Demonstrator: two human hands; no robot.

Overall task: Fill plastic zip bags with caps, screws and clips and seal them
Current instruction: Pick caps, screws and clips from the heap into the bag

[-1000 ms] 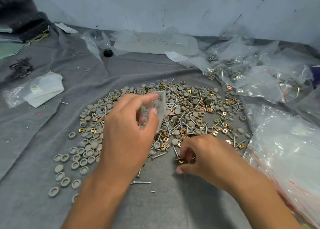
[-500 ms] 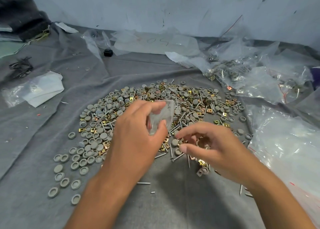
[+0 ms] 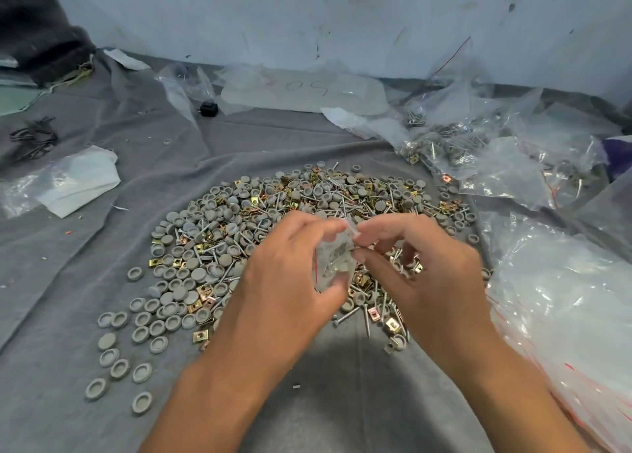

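Change: a second ago the right hand (image 3: 424,274) was down in the pile picking at parts; it has come up and now meets the left hand (image 3: 290,281) at the small zip bag (image 3: 333,261).
Left hand: fingers curled round the bag, thumb underneath near its lower edge, forefinger over its top, so the bag stands more or less upright above the pile.
Right hand: thumb and forefinger pinched together at the bag's top edge, the other fingers loosely curled behind; whether they hold a part there is too blurred to tell.
Zip bag: clear plastic, held between both hands above the near middle of the pile, with some pale metal showing inside it.
Pile: grey caps (image 3: 178,281), screws (image 3: 345,317) and brass-coloured clips (image 3: 200,335) heaped together on the grey cloth (image 3: 68,247), directly beneath the hands.
Stragglers: a loose row of caps lies apart at the near left of the pile, some dish-side up.
Right side: a big stack of empty clear bags (image 3: 561,302) with red lines sits just beside the pile.
Far right: crumpled bags already filled with parts (image 3: 451,148) lie by the wall.
Left side: a folded white bag (image 3: 78,182) and a tangle of black wire (image 3: 32,138) lie well apart from the pile.
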